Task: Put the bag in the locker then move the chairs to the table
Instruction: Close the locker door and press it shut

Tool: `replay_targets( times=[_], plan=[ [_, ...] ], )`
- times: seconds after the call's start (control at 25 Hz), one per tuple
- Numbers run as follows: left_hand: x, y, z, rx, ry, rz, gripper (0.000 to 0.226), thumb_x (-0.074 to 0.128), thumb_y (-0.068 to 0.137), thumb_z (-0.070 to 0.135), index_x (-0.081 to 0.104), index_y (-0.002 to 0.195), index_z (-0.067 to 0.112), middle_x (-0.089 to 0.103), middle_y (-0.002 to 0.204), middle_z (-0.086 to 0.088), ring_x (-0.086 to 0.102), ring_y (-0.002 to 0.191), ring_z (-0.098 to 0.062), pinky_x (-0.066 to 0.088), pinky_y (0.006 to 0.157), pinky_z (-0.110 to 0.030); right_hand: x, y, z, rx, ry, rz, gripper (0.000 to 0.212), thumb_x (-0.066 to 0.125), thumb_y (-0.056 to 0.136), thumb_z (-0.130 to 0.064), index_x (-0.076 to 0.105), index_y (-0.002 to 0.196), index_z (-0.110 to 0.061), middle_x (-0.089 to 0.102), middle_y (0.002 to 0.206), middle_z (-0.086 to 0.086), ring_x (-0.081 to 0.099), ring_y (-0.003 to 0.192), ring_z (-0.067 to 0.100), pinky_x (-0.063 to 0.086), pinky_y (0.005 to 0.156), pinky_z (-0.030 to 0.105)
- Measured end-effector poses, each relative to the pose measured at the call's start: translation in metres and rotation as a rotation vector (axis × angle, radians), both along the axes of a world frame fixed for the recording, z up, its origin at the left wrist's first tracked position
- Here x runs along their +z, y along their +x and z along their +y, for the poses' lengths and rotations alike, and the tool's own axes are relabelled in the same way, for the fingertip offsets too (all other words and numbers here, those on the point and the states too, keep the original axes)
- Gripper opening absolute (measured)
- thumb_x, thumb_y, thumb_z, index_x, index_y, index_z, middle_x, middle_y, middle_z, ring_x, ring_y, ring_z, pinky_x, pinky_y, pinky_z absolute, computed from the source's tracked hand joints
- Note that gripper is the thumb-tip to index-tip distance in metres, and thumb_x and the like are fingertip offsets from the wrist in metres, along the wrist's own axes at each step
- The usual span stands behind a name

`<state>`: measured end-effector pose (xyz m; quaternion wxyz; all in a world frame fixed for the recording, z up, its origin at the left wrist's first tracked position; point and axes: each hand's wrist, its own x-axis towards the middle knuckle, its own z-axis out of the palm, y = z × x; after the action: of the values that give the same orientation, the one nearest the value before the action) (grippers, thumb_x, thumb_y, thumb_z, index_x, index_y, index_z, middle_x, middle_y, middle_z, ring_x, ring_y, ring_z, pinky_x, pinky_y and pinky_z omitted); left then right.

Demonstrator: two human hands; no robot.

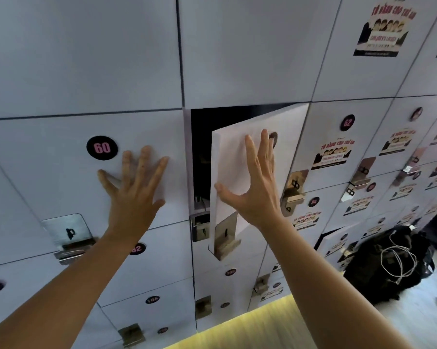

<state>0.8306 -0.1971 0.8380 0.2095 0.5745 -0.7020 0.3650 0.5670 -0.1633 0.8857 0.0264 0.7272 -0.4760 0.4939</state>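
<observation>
A wall of white numbered lockers fills the view. One locker (199, 152) in the middle stands partly open, its inside dark, so I cannot tell what is in it. Its white door (230, 157) is swung out at an angle. My right hand (252, 180) lies flat on that door's outer face, fingers spread. My left hand (134, 187) rests flat with spread fingers on the closed door of locker 60 (102, 147) to the left. Neither hand holds anything. No chairs or table are in view.
Black bags (378, 268) with a white cable on top lie on the floor at the lower right, against the lockers. Metal latches stick out from the locker doors. A yellow-lit strip (250, 328) runs along the base of the lockers.
</observation>
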Motion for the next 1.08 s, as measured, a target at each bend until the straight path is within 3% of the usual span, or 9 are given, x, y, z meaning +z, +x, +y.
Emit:
replay_targets(
  times=[0.16, 0.36, 0.52, 0.88, 1.08],
  plan=[
    [-0.001, 0.003, -0.003, -0.015, -0.015, 0.035, 0.121, 0.08, 0.07, 0.05, 0.002, 0.159, 0.026, -0.016, 0.166, -0.001, -0.006, 0.152, -0.033, 0.004, 0.105, -0.079, 0.001, 0.033, -0.025, -0.06, -0.013, 0.005, 0.09, 0.062, 0.079, -0.052, 0.012, 0.15, -0.029, 0.002, 0.162, 0.018, -0.008, 0.149, 0.041, 0.01, 0.115, 0.067],
    [-0.003, 0.005, -0.003, 0.009, -0.03, 0.022, 0.121, 0.082, 0.068, 0.048, 0.007, 0.159, 0.024, -0.018, 0.166, -0.001, -0.011, 0.152, -0.032, 0.005, 0.104, -0.079, -0.004, 0.042, -0.054, -0.104, 0.004, 0.083, 0.088, 0.054, 0.085, -0.065, 0.01, 0.153, -0.03, -0.002, 0.163, 0.016, -0.011, 0.149, 0.039, 0.005, 0.115, 0.068],
    [-0.005, 0.007, -0.006, 0.029, -0.037, 0.016, 0.126, 0.084, 0.064, 0.048, 0.006, 0.16, 0.024, -0.017, 0.166, -0.002, -0.001, 0.152, -0.036, 0.006, 0.103, -0.08, -0.006, 0.041, -0.073, -0.14, -0.012, 0.185, 0.087, 0.054, 0.087, -0.063, 0.008, 0.153, -0.031, -0.007, 0.162, 0.01, -0.016, 0.147, 0.032, 0.001, 0.115, 0.065],
    [-0.007, 0.005, -0.009, 0.038, -0.053, 0.001, 0.121, 0.082, 0.065, 0.05, 0.011, 0.159, 0.021, -0.017, 0.166, -0.005, 0.003, 0.151, -0.04, 0.008, 0.103, -0.081, 0.0, 0.049, -0.083, -0.186, 0.043, 0.233, 0.084, 0.054, 0.089, -0.057, 0.009, 0.154, -0.029, -0.006, 0.163, 0.013, -0.017, 0.146, 0.035, 0.009, 0.11, 0.074],
    [-0.005, 0.004, -0.006, 0.043, -0.015, 0.016, 0.117, 0.083, 0.068, 0.047, 0.016, 0.159, 0.019, -0.002, 0.166, -0.009, 0.006, 0.15, -0.042, 0.012, 0.102, -0.083, 0.009, 0.049, -0.069, -0.205, 0.128, 0.3, 0.086, 0.061, 0.092, -0.041, 0.005, 0.155, -0.028, -0.008, 0.164, 0.013, -0.009, 0.149, 0.041, 0.021, 0.114, 0.066]
  ],
)
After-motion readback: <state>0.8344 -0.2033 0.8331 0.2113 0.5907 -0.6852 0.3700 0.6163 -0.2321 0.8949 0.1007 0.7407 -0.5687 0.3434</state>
